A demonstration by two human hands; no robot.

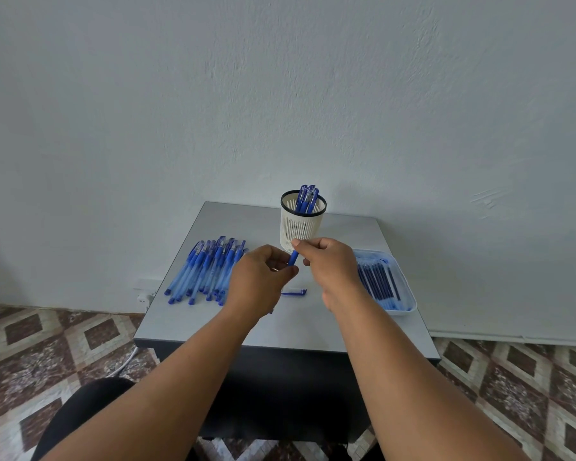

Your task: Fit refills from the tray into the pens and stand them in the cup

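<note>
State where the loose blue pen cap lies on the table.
In the head view, the pen cap lies flat on the grey table, below and between the two hands, with the refill tray to its right.

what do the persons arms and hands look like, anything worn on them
Both forearms are bare as far as the frame shows: no sleeves, gloves, watch or bracelets. The left hand and right hand show no visible rings. Dark clothing covers the lap at the lower left.

We see two bare forearms with no sleeves, watch or rings, left hand (260, 277) and right hand (330, 266) uncovered, short nails on the fingers (298, 242), and dark black clothing over the left knee (80, 414).
</note>
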